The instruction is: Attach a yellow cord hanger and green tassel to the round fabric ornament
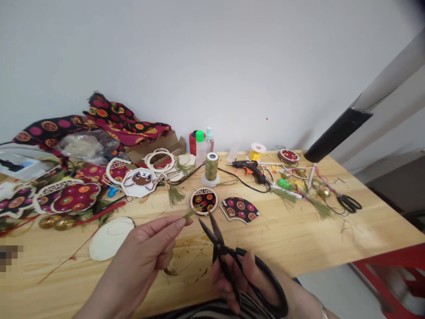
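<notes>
My left hand [151, 243] pinches a small bunch of olive-green threads [194, 212] between thumb and fingertips, their loose ends pointing right. Black-handled scissors [218, 243] are in my right hand [237, 274], blades parted and tips just right of the threads, apart from them. Behind the threads lies a round wooden-framed ornament [204, 200] with patterned fabric. To its right is a fan-shaped fabric piece [241, 210]. A spool of olive thread [211, 169] stands upright behind them. Left of my left hand lies a pale flat oval piece [111, 238].
A black glue gun [254, 170], a yellow spool [256, 152] and a second pair of scissors [349, 204] lie to the right. Patterned cloth [116, 117], an octagonal animal-face piece [139, 182] and gold bells [63, 222] crowd the left. A black-wrapped pole [338, 135] stands at the back right.
</notes>
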`<move>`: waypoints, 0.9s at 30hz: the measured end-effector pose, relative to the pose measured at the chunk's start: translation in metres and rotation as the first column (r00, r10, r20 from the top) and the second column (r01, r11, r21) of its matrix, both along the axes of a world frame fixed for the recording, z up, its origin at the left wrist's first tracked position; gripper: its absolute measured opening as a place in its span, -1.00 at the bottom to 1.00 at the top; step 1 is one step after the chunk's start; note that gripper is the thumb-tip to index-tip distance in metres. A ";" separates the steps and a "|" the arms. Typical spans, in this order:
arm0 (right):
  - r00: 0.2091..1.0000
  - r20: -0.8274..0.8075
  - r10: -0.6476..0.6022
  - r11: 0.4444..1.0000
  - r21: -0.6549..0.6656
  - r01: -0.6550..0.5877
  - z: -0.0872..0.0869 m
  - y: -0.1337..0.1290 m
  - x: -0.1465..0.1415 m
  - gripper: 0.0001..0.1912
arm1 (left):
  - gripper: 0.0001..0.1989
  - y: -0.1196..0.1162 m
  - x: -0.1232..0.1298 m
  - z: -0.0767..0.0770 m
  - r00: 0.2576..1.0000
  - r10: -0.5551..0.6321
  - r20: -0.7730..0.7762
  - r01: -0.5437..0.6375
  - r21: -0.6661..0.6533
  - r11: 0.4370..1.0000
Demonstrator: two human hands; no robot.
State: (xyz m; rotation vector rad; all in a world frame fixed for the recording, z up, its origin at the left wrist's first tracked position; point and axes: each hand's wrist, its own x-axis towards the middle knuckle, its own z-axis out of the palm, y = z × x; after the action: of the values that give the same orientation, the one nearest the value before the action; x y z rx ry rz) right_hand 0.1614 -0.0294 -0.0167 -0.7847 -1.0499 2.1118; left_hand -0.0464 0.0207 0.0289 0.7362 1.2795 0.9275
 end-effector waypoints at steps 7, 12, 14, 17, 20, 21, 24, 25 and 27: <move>0.986 0.159 -0.049 0.994 0.103 0.032 0.013 0.008 0.000 -0.15 | -0.61 -0.005 0.004 0.000 0.999 -0.039 -0.022 0.039 -0.016 0.999; 0.971 0.234 -0.051 0.986 0.164 0.012 0.019 0.009 0.005 -0.16 | -0.61 -0.007 0.005 0.000 0.997 -0.062 -0.042 0.061 -0.034 0.998; 0.969 0.238 -0.060 0.984 0.179 0.017 0.020 0.010 0.006 -0.17 | -0.62 -0.008 0.005 0.000 0.997 -0.066 -0.046 0.065 -0.032 0.997; 0.967 0.245 -0.073 0.978 0.206 0.022 0.022 0.011 0.007 -0.18 | -0.62 -0.008 0.005 -0.002 0.996 -0.077 -0.040 0.076 -0.026 0.997; 0.961 0.265 -0.080 0.965 0.262 0.008 0.025 0.013 0.007 -0.17 | -0.63 -0.009 0.004 -0.004 0.995 -0.092 -0.032 0.092 -0.023 0.996; 0.958 0.275 -0.084 0.960 0.279 0.004 0.026 0.014 0.007 -0.17 | -0.64 -0.009 0.004 -0.005 0.995 -0.096 -0.033 0.095 -0.023 0.995; 0.951 0.294 -0.093 0.949 0.315 -0.005 0.027 0.015 0.008 -0.19 | -0.65 -0.009 0.003 -0.004 0.994 -0.101 -0.040 0.100 -0.020 0.995; 0.951 0.293 -0.096 0.947 0.320 -0.002 0.027 0.014 0.008 -0.20 | -0.66 -0.009 0.003 -0.004 0.994 -0.101 -0.043 0.101 -0.017 0.995; 0.954 0.283 -0.098 0.947 0.320 0.002 0.026 0.014 0.009 -0.21 | -0.66 -0.009 0.004 -0.003 0.994 -0.104 -0.047 0.103 -0.011 0.995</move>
State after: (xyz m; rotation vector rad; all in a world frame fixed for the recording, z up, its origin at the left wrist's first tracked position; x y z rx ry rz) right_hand 0.1702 -0.0155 0.0097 -0.9710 -1.4679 1.7521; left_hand -0.0428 0.0120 0.0261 0.8145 1.2741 0.8245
